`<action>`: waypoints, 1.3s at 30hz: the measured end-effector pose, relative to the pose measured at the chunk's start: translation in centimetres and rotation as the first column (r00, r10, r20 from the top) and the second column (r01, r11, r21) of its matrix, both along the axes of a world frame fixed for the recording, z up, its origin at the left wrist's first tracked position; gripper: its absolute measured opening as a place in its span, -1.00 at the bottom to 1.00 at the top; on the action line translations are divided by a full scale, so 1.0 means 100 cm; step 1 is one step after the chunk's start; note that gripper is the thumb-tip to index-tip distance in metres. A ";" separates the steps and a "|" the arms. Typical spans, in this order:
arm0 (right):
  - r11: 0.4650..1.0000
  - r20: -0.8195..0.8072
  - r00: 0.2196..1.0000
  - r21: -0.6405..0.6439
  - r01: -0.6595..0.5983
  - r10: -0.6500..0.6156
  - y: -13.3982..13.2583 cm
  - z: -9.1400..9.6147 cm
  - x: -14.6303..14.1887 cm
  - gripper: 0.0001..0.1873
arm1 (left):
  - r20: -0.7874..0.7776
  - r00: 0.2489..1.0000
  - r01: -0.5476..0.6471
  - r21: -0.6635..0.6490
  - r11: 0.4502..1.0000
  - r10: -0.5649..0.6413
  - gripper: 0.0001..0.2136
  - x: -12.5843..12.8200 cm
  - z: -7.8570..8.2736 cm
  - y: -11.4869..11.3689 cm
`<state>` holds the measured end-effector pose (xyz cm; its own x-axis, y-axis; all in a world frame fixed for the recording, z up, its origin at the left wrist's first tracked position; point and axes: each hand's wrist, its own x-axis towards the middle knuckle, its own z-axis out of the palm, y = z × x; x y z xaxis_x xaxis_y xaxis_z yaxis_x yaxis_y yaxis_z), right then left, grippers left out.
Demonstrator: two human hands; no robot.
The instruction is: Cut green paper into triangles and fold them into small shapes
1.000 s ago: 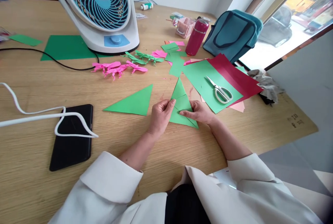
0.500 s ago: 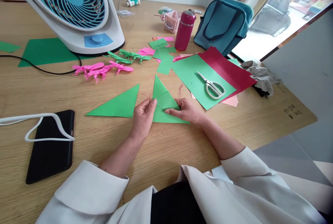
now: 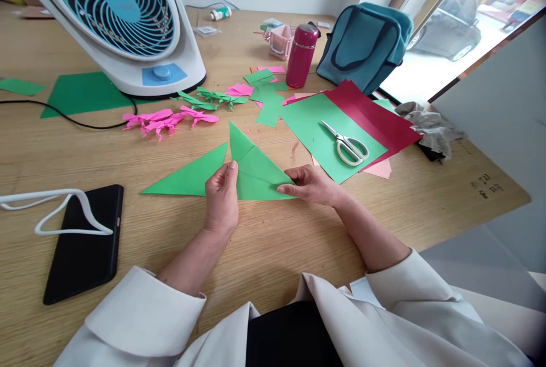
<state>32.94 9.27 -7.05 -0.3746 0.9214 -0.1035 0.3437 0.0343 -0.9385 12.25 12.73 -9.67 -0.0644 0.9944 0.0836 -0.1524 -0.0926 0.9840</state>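
A folded green paper triangle [image 3: 256,170] with crease lines is held between both hands just above the table. My left hand [image 3: 222,193] pinches its left edge, thumb on top. At its lower right corner, my right hand [image 3: 310,185] grips the paper between thumb and fingers. A second green paper triangle [image 3: 187,173] lies flat to the left, its right end partly behind my left hand. White-handled scissors [image 3: 347,145] rest on a green sheet [image 3: 309,122] to the right, over dark red paper [image 3: 367,114].
Pink folded figures [image 3: 164,120] and green folded figures [image 3: 209,98] lie beyond my hands, near paper scraps [image 3: 268,102]. A fan [image 3: 140,14] stands back left, a black tablet [image 3: 87,242] front left. A magenta bottle [image 3: 302,57] and a teal bag [image 3: 364,45] stand behind.
My left hand has shifted left with the paper's edge, and the triangle now looks wider, its peak further left. My right hand still grips the right corner.
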 end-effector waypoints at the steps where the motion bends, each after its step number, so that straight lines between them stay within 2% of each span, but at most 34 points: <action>1: 1.000 0.001 1.000 0.002 0.002 -0.002 0.000 0.000 0.003 -0.52 | 0.020 1.000 -0.017 -0.014 1.000 0.018 -0.52 0.000 0.001 0.000; 5: 0.997 -0.047 0.996 0.015 0.080 -0.079 0.001 0.003 0.015 -0.55 | 0.114 0.994 0.011 -0.110 0.994 0.001 -0.53 0.001 0.004 -0.001; 8: 0.971 -0.127 0.965 0.037 0.237 -0.231 0.002 0.009 0.019 -0.57 | 0.156 0.986 0.073 -0.133 0.988 -0.052 -0.59 0.001 0.004 -0.001; 11: 0.893 -0.250 0.871 0.050 0.447 -0.422 0.004 0.012 0.019 -0.58 | 0.156 0.980 0.142 -0.106 0.984 -0.125 -0.64 0.000 0.004 0.000; 14: 0.832 -0.415 0.756 -0.006 0.555 -0.506 0.008 0.008 0.015 -0.59 | 0.156 0.966 0.221 -0.098 0.970 -0.205 -0.67 0.000 0.004 0.000; 17: 0.844 -0.513 0.704 -0.080 0.531 -0.492 0.008 -0.001 0.003 -0.62 | 0.195 0.952 0.261 -0.115 0.958 -0.236 -0.68 0.001 0.006 -0.001; 20: 0.892 -0.550 0.723 -0.096 0.443 -0.418 0.004 -0.008 -0.012 -0.56 | 0.224 0.945 0.270 -0.120 0.955 -0.239 -0.67 0.003 0.006 -0.002; 24: 0.863 -0.545 0.703 -0.079 0.499 -0.457 -0.001 -0.011 -0.026 -0.39 | 0.177 0.938 0.317 -0.097 0.943 -0.298 -0.69 0.004 0.005 -0.003; 27: 0.846 -0.581 0.658 -0.105 0.523 -0.479 -0.002 -0.011 -0.029 -0.36 | 0.139 0.931 0.349 -0.080 0.934 -0.336 -0.70 0.005 0.004 -0.004; 30: 0.851 -0.622 0.623 -0.144 0.505 -0.475 -0.002 -0.010 -0.030 -0.35 | 0.088 0.925 0.377 -0.073 0.923 -0.370 -0.68 0.006 0.002 -0.004; 33: 0.864 -0.629 0.620 -0.179 0.471 -0.469 -0.002 -0.009 -0.031 -0.40 | 0.052 0.927 0.374 -0.070 0.925 -0.371 -0.67 0.006 0.001 -0.004; 35: 0.867 -0.635 0.613 -0.204 0.454 -0.470 -0.001 -0.010 -0.029 -0.49 | 0.058 0.943 0.331 -0.049 0.943 -0.328 -0.70 0.006 0.002 -0.004; 39: 0.843 -0.681 0.537 -0.236 0.484 -0.499 0.004 -0.011 -0.015 -0.73 | 0.077 0.972 0.225 -0.032 0.974 -0.223 -0.81 0.005 0.005 -0.002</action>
<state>31.42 9.68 -8.13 0.1730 0.9843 -0.0346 -0.4480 0.0473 -0.8928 12.73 12.50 -9.19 0.1560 0.9867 0.0464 -0.2362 -0.0084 0.9717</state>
